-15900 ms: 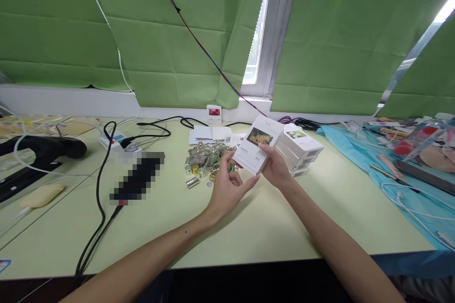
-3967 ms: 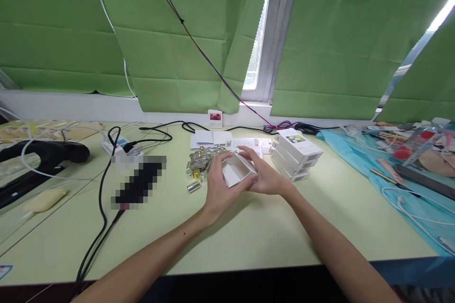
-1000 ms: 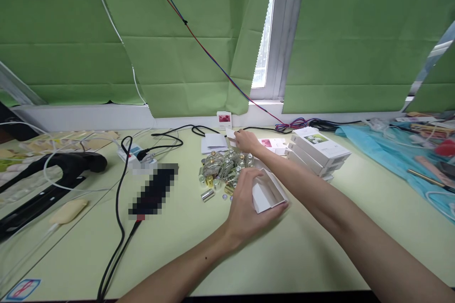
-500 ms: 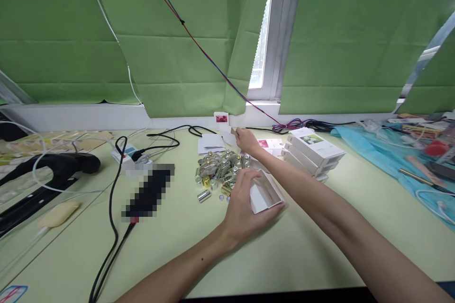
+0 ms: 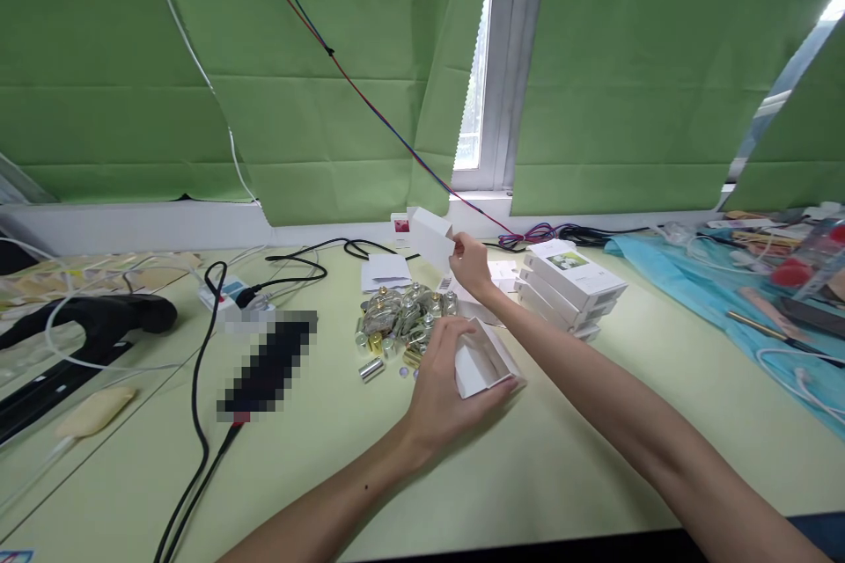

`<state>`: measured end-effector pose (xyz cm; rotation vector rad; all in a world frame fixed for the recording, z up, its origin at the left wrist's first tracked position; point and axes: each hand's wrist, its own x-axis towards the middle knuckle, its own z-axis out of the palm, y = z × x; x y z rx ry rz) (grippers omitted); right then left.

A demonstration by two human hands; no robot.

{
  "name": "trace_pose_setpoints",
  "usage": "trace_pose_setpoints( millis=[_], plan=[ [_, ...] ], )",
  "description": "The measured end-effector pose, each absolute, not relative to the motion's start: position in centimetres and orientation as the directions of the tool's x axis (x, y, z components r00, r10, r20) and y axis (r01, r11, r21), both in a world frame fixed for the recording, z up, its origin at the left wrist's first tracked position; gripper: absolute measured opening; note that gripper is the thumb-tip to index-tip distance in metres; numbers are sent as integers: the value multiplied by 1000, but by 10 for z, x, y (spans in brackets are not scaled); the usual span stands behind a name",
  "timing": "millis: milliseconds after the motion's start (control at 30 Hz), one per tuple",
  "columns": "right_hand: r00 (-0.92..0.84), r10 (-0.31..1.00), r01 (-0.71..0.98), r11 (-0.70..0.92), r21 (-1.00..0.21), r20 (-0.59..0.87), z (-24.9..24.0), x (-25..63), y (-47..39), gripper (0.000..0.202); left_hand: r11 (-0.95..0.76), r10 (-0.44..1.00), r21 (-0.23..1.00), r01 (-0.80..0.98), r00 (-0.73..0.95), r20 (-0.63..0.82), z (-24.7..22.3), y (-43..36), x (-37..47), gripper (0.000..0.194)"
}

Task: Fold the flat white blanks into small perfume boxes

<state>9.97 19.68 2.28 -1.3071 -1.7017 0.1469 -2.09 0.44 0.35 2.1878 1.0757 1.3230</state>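
Observation:
My left hand (image 5: 436, 387) is wrapped round a small white cardboard box (image 5: 485, 361), tilted with its open side toward me. Farther off, my right hand (image 5: 472, 266) pinches a folded piece of white card (image 5: 430, 239) by its right edge, raised above the table. Just beyond the box lies a heap of small shiny clear pieces with gold and silver caps (image 5: 402, 312), whose exact kind I cannot make out. A silver cylinder (image 5: 371, 369) and tiny purplish discs (image 5: 403, 372) rest at its near side.
White boxes with a green picture (image 5: 581, 273) are stacked at the right. Folded white papers (image 5: 385, 271) lie behind the heap. Black cables (image 5: 198, 422) cross the left side by a pixelated dark object (image 5: 270, 365). Blue plastic sheeting (image 5: 687, 281) covers the far right.
My right hand has lifted the folded white card from the back of the table, drawing it slightly toward me and right. The left hand still grips the box. The view has shifted slightly.

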Motion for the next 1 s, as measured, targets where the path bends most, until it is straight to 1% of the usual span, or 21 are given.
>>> trace_pose_setpoints(
  millis=[233,400,533,667,733,867,933,1000],
  plan=[
    [116,707,568,530,-631,698,21,122,164,30,-659,743,603,450,263,616,7,3,-21,53],
    [185,659,508,571,-645,729,16,133,134,31,-659,732,578,481,235,640,8,7,-22,54],
    [251,653,473,561,-679,714,17,142,113,30,-645,732,567,513,199,652,6,13,-24,55],
    [299,664,434,545,-717,685,14,147,97,34,-615,754,576,538,186,631,4,15,-25,56],
    [324,690,368,539,-758,647,9,146,93,35,-601,766,583,547,184,616,4,15,-25,56],
    [364,754,171,523,-835,547,1,144,90,44,-593,771,590,548,177,611,3,16,-24,55],
    [351,775,99,527,-844,525,0,144,89,49,-592,771,591,549,172,613,4,17,-24,56],
    [319,781,79,543,-836,537,0,145,86,53,-590,773,596,545,168,611,5,17,-24,57]
  ],
)
